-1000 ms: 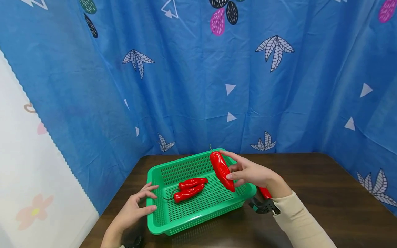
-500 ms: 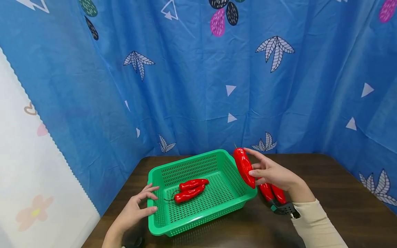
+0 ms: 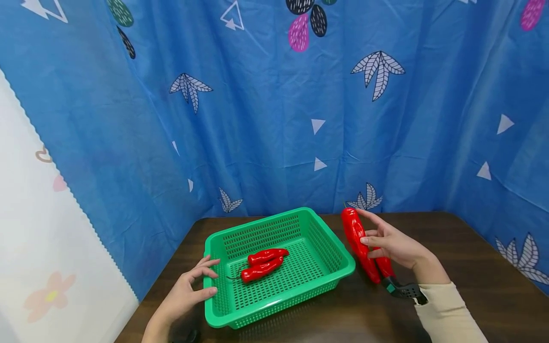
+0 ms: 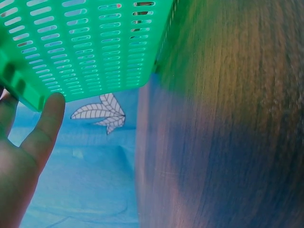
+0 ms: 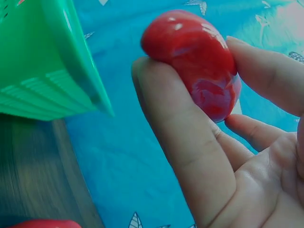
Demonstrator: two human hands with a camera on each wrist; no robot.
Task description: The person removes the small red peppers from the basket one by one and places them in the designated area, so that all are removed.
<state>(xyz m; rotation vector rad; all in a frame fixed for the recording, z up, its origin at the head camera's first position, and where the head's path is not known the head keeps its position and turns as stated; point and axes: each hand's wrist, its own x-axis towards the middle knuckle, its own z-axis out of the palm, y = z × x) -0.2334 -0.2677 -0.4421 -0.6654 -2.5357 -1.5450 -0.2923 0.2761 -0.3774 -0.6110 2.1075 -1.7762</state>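
The green basket (image 3: 274, 302) is touched by the loosely spread left hand (image 3: 186, 288), two red peppers (image 3: 262, 270) lying beyond its fingertips. By the right hand (image 3: 396, 245), a third pepper (image 3: 355, 238) is pinched, apparently mid-carry; a steady grip is called for.

A cream sleeve (image 3: 448, 310) sits beside a black perforated wrist strap (image 3: 404, 289) bearing a small green patch (image 3: 390, 287).

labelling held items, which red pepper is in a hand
The pepper pinched by the right hand, beside the green basket; two others lie inside it, the rest on the table.
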